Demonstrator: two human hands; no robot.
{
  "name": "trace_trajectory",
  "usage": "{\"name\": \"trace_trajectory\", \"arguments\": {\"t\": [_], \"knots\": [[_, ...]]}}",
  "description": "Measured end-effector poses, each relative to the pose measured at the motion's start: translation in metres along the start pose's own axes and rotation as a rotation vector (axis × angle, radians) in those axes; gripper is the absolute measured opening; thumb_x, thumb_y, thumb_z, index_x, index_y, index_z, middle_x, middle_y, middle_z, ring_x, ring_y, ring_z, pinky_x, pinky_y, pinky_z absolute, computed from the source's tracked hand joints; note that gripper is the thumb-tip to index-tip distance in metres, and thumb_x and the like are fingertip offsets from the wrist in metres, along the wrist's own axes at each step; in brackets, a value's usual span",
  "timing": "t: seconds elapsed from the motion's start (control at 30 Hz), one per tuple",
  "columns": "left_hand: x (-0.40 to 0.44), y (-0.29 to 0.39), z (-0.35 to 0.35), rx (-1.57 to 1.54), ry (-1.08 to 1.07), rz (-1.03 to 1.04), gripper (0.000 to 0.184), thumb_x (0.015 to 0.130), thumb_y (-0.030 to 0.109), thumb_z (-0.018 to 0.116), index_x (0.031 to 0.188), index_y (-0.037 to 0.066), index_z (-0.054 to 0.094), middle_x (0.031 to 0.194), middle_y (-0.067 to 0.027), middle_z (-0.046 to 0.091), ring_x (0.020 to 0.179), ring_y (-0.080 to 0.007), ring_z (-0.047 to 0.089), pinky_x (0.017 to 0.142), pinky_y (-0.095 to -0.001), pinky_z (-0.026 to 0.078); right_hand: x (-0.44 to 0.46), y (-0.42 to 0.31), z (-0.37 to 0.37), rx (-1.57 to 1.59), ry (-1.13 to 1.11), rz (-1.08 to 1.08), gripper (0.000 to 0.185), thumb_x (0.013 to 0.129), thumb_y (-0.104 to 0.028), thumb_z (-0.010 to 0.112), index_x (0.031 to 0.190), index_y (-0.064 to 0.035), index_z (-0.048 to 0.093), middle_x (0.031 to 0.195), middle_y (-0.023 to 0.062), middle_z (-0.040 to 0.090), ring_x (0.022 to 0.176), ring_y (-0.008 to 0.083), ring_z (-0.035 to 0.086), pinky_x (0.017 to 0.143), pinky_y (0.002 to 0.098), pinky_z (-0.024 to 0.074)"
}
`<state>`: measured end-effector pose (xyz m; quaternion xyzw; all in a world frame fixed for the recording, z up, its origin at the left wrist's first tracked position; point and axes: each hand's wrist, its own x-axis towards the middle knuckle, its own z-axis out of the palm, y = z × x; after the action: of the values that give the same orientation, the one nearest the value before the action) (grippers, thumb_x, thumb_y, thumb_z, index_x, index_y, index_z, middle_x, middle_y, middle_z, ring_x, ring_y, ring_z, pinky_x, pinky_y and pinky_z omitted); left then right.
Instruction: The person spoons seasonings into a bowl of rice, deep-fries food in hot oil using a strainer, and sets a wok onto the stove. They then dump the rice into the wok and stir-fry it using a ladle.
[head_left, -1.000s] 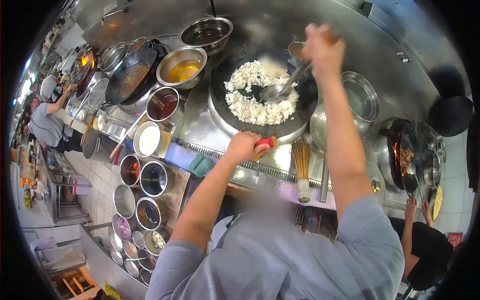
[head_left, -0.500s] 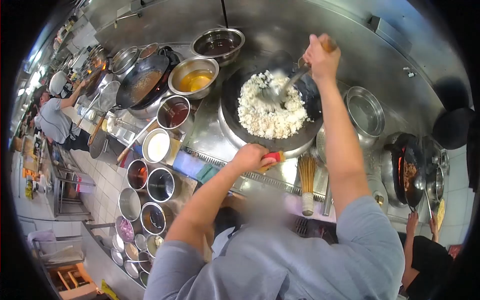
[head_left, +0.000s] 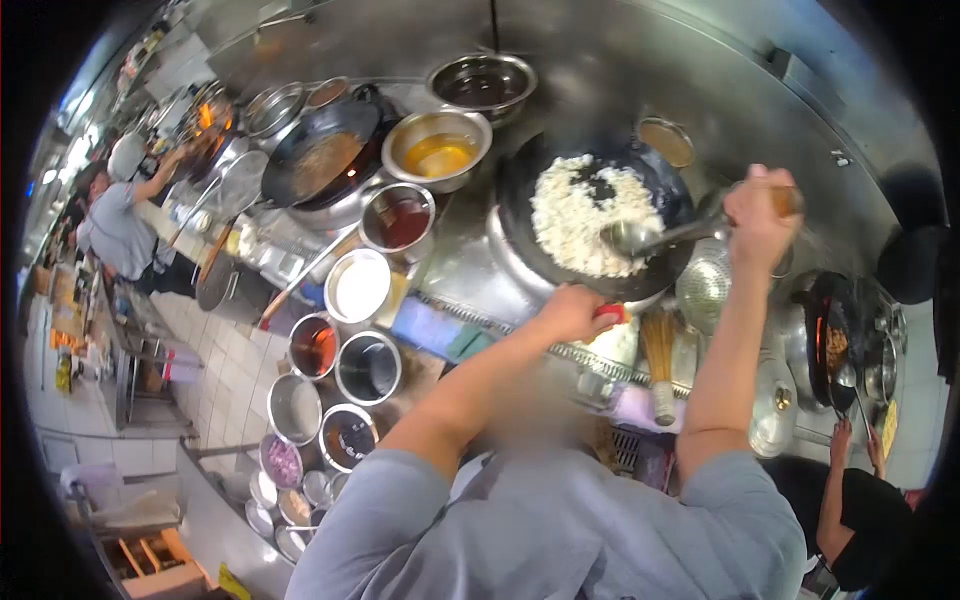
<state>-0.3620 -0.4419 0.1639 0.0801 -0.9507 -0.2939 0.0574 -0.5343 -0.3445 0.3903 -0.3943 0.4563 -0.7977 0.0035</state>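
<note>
White rice (head_left: 585, 215) lies in a large black wok (head_left: 525, 200) on the steel range. My right hand (head_left: 763, 215) is closed around the wooden-ended handle of a metal ladle (head_left: 632, 238), whose bowl rests in the right part of the rice. At the wok's near rim, my left hand (head_left: 580, 312) is wrapped round a red and yellow cloth (head_left: 609, 314). A bamboo brush (head_left: 660, 365) lies just right of that hand, and a perforated strainer (head_left: 704, 287) sits between the wok and my right forearm.
Bowls of yellow liquid (head_left: 440, 155) and dark liquid (head_left: 482, 85) stand left of the wok. Several seasoning pots (head_left: 368, 367) fill the lower left. Another wok (head_left: 320, 160) is beyond them. A co-worker (head_left: 130, 215) stands far left; another person's arms (head_left: 835, 480) reach a lit wok at right.
The view has shifted, so the range appears further right. My right hand has come down and right with the ladle, whose bowl has moved to the rice's right side. My left hand keeps hold of the cloth.
</note>
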Motion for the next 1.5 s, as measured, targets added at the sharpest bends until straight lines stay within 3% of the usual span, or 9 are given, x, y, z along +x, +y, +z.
{"name": "trace_trajectory", "arguments": {"t": [0.6, 0.67, 0.73, 0.8, 0.9, 1.03, 1.3, 1.37, 1.5], "knots": [[0.004, 0.008, -0.02, 0.024, -0.123, -0.089, 0.045, 0.085, 0.058, 0.053, 0.097, 0.018, 0.07, 0.087, -0.0109, 0.068, 0.087, -0.0298, 0.065, 0.075, -0.0414, 0.049, 0.039, 0.051, 0.007, -0.326, 0.254, 0.019, 0.017, 0.087, -0.011, 0.06, 0.07, -0.0073, 0.056, 0.053, 0.0022, 0.051, 0.049, 0.0118, 0.051, 0.047, 0.0297, 0.0421], [-0.009, 0.009, -0.017, -0.149, -0.055, -0.115, 0.043, 0.081, 0.061, 0.057, 0.097, 0.023, 0.071, 0.087, -0.0085, 0.069, 0.086, -0.027, 0.066, 0.074, -0.0414, 0.051, 0.07, 0.063, -0.022, -0.992, -0.063, -0.601, 0.013, 0.086, -0.01, 0.058, 0.093, -0.002, 0.066, 0.066, 0.0045, 0.061, 0.056, 0.0133, 0.057, 0.053, 0.0302, 0.0477], [-0.007, 0.003, -0.006, -0.133, 0.001, -0.131, 0.04, 0.077, 0.058, 0.063, 0.095, 0.023, 0.072, 0.086, -0.0071, 0.069, 0.085, -0.0274, 0.066, 0.073, -0.0416, 0.051, 0.076, 0.085, -0.028, -0.061, 0.135, -0.105, 0.014, 0.088, -0.005, 0.056, 0.1, -0.0023, 0.063, 0.064, 0.0055, 0.058, 0.056, 0.0133, 0.055, 0.052, 0.0266, 0.0462], [-0.003, -0.003, 0.005, -0.069, 0.044, -0.156, 0.033, 0.077, 0.049, 0.066, 0.095, 0.023, 0.072, 0.086, -0.0079, 0.069, 0.086, -0.0291, 0.066, 0.075, -0.0419, 0.05, 0.054, 0.104, 0.003, 0.069, -0.178, -0.215, 0.022, 0.095, -0.007, 0.053, 0.073, -0.0092, 0.051, 0.057, 0.0007, 0.048, 0.049, 0.0077, 0.041, 0.045, 0.0247, 0.0352], [-0.008, 0.004, -0.006, -0.008, 0.026, -0.192, 0.029, 0.079, 0.044, 0.065, 0.096, 0.023, 0.072, 0.088, -0.0089, 0.069, 0.088, -0.0291, 0.065, 0.076, -0.0419, 0.05, 0.104, 0.12, -0.017, -0.237, -0.105, 0.107, 0.029, 0.095, -0.018, 0.057, 0.067, -0.0129, 0.051, 0.056, -0.0039, 0.045, 0.048, 0.0061, 0.04, 0.045, 0.0244, 0.0321], [0.005, -0.008, 0.027, -0.028, 0.152, -0.123, 0.027, 0.081, 0.041, 0.064, 0.097, 0.021, 0.072, 0.091, -0.0083, 0.068, 0.093, -0.0276, 0.063, 0.081, -0.0425, 0.045, 0.134, 0.13, -0.112, -0.243, 0.158, -0.08, 0.032, 0.094, -0.016, 0.055, 0.064, -0.0089, 0.047, 0.059, -0.0003, 0.048, 0.05, 0.0076, 0.041, 0.05, 0.0228, 0.0348], [-0.002, 0.0, 0.009, -0.007, 0.098, -0.121, 0.029, 0.079, 0.042, 0.065, 0.098, 0.021, 0.072, 0.089, -0.0062, 0.068, 0.094, -0.026, 0.062, 0.081, -0.0423, 0.04, 0.079, 0.066, -0.095, -0.131, -0.301, 0.162, 0.029, 0.1, -0.009, 0.035, 0.076, -0.007, 0.05, 0.058, -0.0009, 0.046, 0.049, 0.0082, 0.041, 0.054, 0.0209, 0.0374], [-0.002, -0.002, 0.006, -0.07, 0.072, -0.11, 0.031, 0.077, 0.046, 0.066, 0.095, 0.021, 0.073, 0.089, -0.0057, 0.069, 0.089, -0.0282, 0.064, 0.077, -0.0434, 0.045, 0.019, 0.118, -0.091, -0.453, 0.059, -0.164, 0.007, 0.09, -0.008, 0.058, 0.084, -0.006, 0.061, 0.065, 0.0011, 0.056, 0.055, 0.0105, 0.05, 0.051, 0.0256, 0.0419], [-0.001, -0.007, 0.008, 0.024, 0.106, 0.034, 0.044, 0.081, 0.06, 0.058, 0.093, 0.019, 0.072, 0.084, -0.0103, 0.066, 0.082, -0.0315, 0.063, 0.071, -0.0447, 0.049, -0.039, -0.035, 0.002, 0.147, 0.004, -0.087, 0.024, 0.092, -0.003, 0.053, 0.07, -0.0103, 0.047, 0.056, 0.0003, 0.043, 0.047, 0.0079, 0.035, 0.045, 0.0251, 0.0321]]}}
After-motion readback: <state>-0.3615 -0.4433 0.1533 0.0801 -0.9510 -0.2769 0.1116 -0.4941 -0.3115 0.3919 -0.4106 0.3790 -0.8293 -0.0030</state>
